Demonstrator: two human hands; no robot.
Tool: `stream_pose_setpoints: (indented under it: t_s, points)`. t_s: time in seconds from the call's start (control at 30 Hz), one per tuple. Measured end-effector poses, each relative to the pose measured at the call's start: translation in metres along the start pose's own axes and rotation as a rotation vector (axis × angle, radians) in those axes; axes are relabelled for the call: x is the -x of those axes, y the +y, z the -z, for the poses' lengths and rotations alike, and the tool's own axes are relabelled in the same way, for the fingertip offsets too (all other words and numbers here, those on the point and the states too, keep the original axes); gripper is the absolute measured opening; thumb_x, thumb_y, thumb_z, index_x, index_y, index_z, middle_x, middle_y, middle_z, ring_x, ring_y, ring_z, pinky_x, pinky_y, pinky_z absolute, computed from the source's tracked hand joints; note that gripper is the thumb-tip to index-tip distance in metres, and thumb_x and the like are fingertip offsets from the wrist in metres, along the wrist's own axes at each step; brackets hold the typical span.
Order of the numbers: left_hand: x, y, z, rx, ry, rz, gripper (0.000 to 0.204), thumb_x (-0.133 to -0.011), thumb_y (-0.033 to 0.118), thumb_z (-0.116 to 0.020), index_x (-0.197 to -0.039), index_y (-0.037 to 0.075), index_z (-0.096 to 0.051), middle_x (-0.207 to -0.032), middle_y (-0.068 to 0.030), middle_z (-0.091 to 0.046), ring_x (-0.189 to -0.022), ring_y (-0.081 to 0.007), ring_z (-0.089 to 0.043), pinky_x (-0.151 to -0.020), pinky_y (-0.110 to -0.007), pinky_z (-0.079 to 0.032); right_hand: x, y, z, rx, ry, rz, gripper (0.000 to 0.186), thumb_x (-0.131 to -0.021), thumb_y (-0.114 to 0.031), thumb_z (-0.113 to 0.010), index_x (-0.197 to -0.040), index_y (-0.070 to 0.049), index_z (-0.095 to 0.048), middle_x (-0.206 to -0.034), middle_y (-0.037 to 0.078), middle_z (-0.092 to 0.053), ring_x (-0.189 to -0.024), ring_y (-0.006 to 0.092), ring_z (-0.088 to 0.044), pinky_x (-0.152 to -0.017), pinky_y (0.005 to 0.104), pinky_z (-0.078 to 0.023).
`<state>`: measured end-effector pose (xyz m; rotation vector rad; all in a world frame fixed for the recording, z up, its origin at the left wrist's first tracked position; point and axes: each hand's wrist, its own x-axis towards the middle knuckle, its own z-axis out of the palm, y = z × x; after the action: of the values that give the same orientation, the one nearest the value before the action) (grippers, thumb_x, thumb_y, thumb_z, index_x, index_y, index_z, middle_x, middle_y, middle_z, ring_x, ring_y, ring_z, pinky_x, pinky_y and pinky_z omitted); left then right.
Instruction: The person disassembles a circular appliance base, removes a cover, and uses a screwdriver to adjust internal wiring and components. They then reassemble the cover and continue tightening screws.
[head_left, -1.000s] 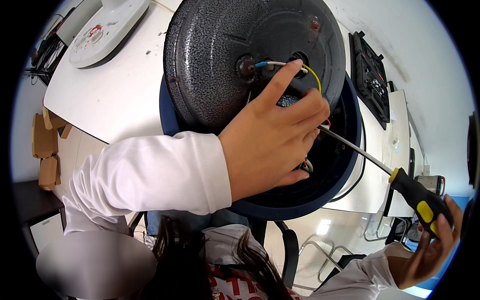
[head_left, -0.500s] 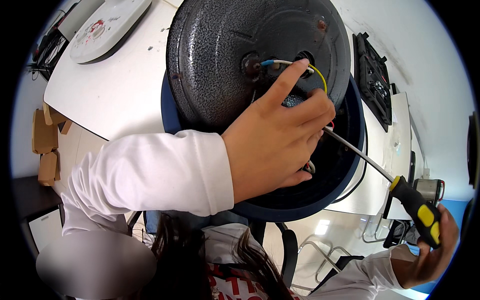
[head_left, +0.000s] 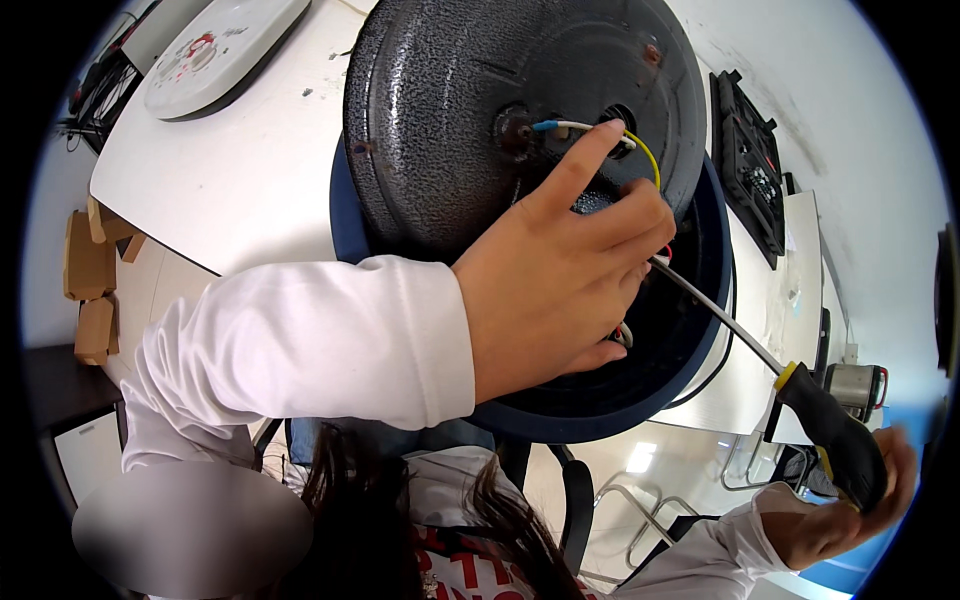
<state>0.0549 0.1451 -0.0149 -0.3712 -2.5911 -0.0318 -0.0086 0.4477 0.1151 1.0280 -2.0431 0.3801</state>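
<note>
A speckled black metal drum (head_left: 440,120) sits tilted in a dark blue round housing (head_left: 350,215). White and yellow wires (head_left: 654,162) run across the drum's face near a round hole, and a blue sleeve (head_left: 545,126) covers one wire end. My left hand (head_left: 560,260) reaches over the drum, its index fingertip at the wires by the hole. Its other fingers curl at the housing's opening, round something mostly hidden; bits of red and white show there. My right hand (head_left: 850,520) grips the black and yellow handle of a screwdriver (head_left: 835,435), whose tip disappears behind my left fingers.
Both parts rest at the edge of a white table (head_left: 200,185). A white lid-like panel (head_left: 225,55) lies at the far left. An open black tool case (head_left: 750,165) is at the right by the wall. Cardboard boxes (head_left: 90,255) stand beyond the table's left side.
The screwdriver has turned in my right hand: its yellow patches have rolled out of sight and the black side shows. My left hand keeps its place on the drum.
</note>
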Motion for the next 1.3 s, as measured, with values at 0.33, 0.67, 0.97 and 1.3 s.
stream_pose_setpoints:
  t_s: [0.33, 0.67, 0.97, 1.3]
  points:
    - [0.0, 0.001, 0.001, -0.024, -0.018, -0.001, 0.051, -0.076, 0.054, -0.073, -0.11, 0.016, -0.072, -0.128, -0.0049, -0.053, -0.126, -0.0215, -0.042, -0.114, -0.06, -0.02, -0.01, 0.029, 0.041, 0.103, -0.386, -0.151, 0.07, -0.099, -0.066, -0.03, -0.125, -0.005, -0.051, -0.095, 0.009, -0.055, -0.056, 0.0047, -0.045, -0.045, 0.0157, -0.028]
    - [-0.002, 0.001, 0.004, 0.005, -0.064, 0.002, 0.052, -0.076, 0.055, -0.072, -0.112, 0.017, -0.072, -0.13, -0.0057, -0.052, -0.127, -0.023, -0.042, -0.114, -0.061, -0.019, -0.026, 0.019, -0.041, -0.954, 0.085, -0.001, 0.037, -0.092, -0.047, -0.053, -0.105, -0.012, -0.052, -0.097, 0.01, -0.053, -0.097, 0.0228, -0.058, -0.101, 0.0532, -0.043]
    - [-0.001, 0.001, 0.004, -0.022, -0.045, 0.004, 0.05, -0.076, 0.056, -0.072, -0.109, 0.018, -0.074, -0.13, -0.0063, -0.052, -0.129, -0.0252, -0.041, -0.114, -0.062, -0.017, -0.032, 0.02, 0.018, -0.815, -0.625, 0.066, 0.038, -0.081, -0.003, -0.061, -0.114, -0.013, -0.044, -0.118, 0.012, -0.042, -0.125, 0.0325, -0.047, -0.109, 0.0512, -0.04]
    - [-0.002, 0.002, 0.004, 0.002, -0.041, 0.008, 0.052, -0.077, 0.057, -0.072, -0.111, 0.018, -0.073, -0.131, -0.0062, -0.053, -0.13, -0.0261, -0.041, -0.114, -0.062, -0.016, -0.032, 0.014, -0.013, -0.257, -0.154, 0.176, 0.054, -0.098, -0.054, -0.049, -0.118, -0.004, -0.055, -0.099, 0.014, -0.057, -0.087, 0.0229, -0.065, -0.068, 0.031, -0.058]
